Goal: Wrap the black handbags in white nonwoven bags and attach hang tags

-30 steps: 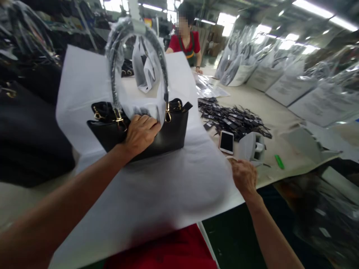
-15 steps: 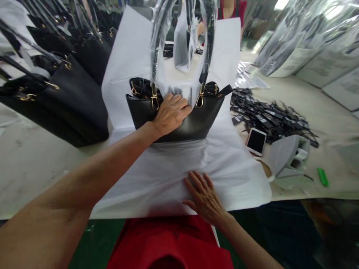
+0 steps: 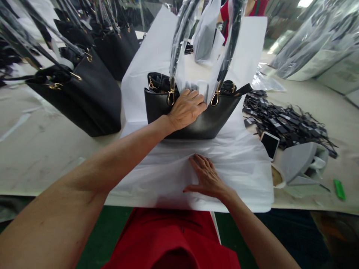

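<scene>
A black handbag [image 3: 218,119] with gold buckles stands upright on a sheet of white tissue paper [image 3: 157,179]. Its two raised handles [image 3: 231,48] are wrapped in clear plastic. My left hand [image 3: 187,109] is closed over the middle of the bag's top edge, its fingertips out of sight behind the rim. Lower down, my right hand [image 3: 206,177] lies on the tissue in front of the bag, thumb spread from the fingers. Creases run through the paper around it. Pale stuffing shows in the bag's mouth behind my left hand.
More black handbags [image 3: 92,101] stand at the left. To the right lie a heap of black tags [image 3: 286,119], a phone [image 3: 269,145], a grey-white holder [image 3: 304,160] and a green object [image 3: 339,189]. Plastic-covered bags [image 3: 305,45] stand behind. Across the table is a person in red [image 3: 256,8].
My right hand has slid up the tissue toward the bag, pushing creases ahead of it. My left hand keeps its hold on the bag. The whole view has shifted, so things appear further right.
</scene>
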Action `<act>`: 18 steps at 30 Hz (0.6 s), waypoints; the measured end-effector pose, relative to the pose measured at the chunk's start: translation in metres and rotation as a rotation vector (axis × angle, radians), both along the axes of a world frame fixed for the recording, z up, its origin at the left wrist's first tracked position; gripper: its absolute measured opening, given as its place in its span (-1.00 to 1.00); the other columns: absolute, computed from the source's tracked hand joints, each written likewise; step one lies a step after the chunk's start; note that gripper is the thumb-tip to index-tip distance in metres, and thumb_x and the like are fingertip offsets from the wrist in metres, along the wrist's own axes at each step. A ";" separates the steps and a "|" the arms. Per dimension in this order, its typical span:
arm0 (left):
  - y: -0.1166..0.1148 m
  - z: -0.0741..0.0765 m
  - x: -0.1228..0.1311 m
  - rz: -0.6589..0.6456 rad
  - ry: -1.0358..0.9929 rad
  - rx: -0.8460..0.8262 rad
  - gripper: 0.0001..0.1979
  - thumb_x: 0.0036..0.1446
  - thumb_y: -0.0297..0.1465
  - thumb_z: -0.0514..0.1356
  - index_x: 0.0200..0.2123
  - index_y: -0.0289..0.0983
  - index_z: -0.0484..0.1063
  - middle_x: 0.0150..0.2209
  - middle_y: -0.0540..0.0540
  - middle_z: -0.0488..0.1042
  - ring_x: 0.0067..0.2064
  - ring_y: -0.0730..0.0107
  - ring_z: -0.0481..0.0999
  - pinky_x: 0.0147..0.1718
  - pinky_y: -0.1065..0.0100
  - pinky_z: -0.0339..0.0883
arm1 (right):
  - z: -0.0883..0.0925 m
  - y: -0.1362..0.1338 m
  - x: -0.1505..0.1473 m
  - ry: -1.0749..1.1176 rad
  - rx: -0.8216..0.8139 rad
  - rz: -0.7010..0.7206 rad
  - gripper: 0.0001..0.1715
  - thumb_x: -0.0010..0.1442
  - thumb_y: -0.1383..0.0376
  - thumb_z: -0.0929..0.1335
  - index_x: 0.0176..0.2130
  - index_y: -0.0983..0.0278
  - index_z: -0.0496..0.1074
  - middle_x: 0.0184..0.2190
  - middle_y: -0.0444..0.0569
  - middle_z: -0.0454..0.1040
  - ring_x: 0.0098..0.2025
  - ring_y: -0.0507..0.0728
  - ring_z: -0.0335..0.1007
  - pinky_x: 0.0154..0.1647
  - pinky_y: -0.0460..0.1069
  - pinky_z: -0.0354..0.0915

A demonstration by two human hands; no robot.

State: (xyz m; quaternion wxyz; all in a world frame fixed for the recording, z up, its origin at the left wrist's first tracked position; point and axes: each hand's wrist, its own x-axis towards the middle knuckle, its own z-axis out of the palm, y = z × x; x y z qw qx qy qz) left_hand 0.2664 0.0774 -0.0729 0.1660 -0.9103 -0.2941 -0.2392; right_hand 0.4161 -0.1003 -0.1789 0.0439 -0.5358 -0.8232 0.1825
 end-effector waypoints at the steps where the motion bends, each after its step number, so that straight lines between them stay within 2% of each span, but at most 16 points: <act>1: 0.000 0.000 0.000 -0.002 -0.006 -0.010 -0.63 0.31 -0.47 -0.16 -0.30 -0.30 0.43 -0.30 -0.11 0.37 -0.13 0.22 0.33 -0.15 0.12 0.16 | 0.002 0.001 0.003 -0.001 -0.056 0.039 0.36 -0.23 -0.23 0.45 0.31 0.35 -0.04 0.32 0.32 -0.07 0.36 0.41 -0.25 0.29 0.37 -0.17; 5: 0.001 0.000 0.000 -0.006 0.000 -0.006 -0.69 0.29 -0.47 -0.11 -0.31 -0.30 0.42 -0.29 -0.11 0.39 -0.12 0.20 0.35 -0.14 0.13 0.18 | 0.008 0.007 0.012 -0.014 -0.219 0.159 0.49 -0.30 -0.21 0.48 0.33 0.38 -0.18 0.35 0.35 -0.24 0.39 0.41 -0.46 0.30 0.39 -0.30; 9: 0.000 0.002 0.000 0.008 0.029 -0.001 -0.67 0.30 -0.47 -0.14 -0.29 -0.30 0.42 -0.28 -0.11 0.38 -0.11 0.19 0.35 -0.14 0.13 0.19 | 0.016 0.015 0.016 -0.068 -0.276 0.203 0.48 -0.32 -0.06 0.54 0.33 0.40 -0.16 0.35 0.37 -0.28 0.38 0.43 -0.47 0.30 0.38 -0.27; 11: 0.000 0.003 0.000 0.012 0.037 -0.002 -0.66 0.31 -0.47 -0.15 -0.29 -0.30 0.42 -0.28 -0.11 0.38 -0.11 0.20 0.35 -0.14 0.14 0.18 | 0.018 0.019 0.017 -0.069 -0.250 0.216 0.33 -0.22 0.07 0.54 0.32 0.39 -0.10 0.34 0.33 -0.17 0.38 0.40 -0.36 0.31 0.32 -0.18; 14: 0.000 0.003 0.000 0.022 0.060 0.015 -0.67 0.30 -0.48 -0.14 -0.29 -0.30 0.42 -0.29 -0.11 0.38 -0.11 0.20 0.35 -0.14 0.15 0.18 | 0.019 0.021 0.018 -0.040 -0.149 0.204 -0.03 -0.03 0.24 0.45 0.27 0.33 0.05 0.28 0.23 0.09 0.33 0.30 -0.05 0.28 0.22 0.02; 18: -0.001 0.004 0.000 0.035 0.090 0.015 -0.67 0.30 -0.48 -0.14 -0.26 -0.30 0.42 -0.28 -0.12 0.38 -0.10 0.18 0.36 -0.14 0.15 0.18 | 0.017 0.014 0.013 -0.058 0.097 0.121 -0.40 0.09 0.39 0.34 0.13 0.35 0.25 0.15 0.19 0.30 0.18 0.25 0.20 0.13 0.15 0.19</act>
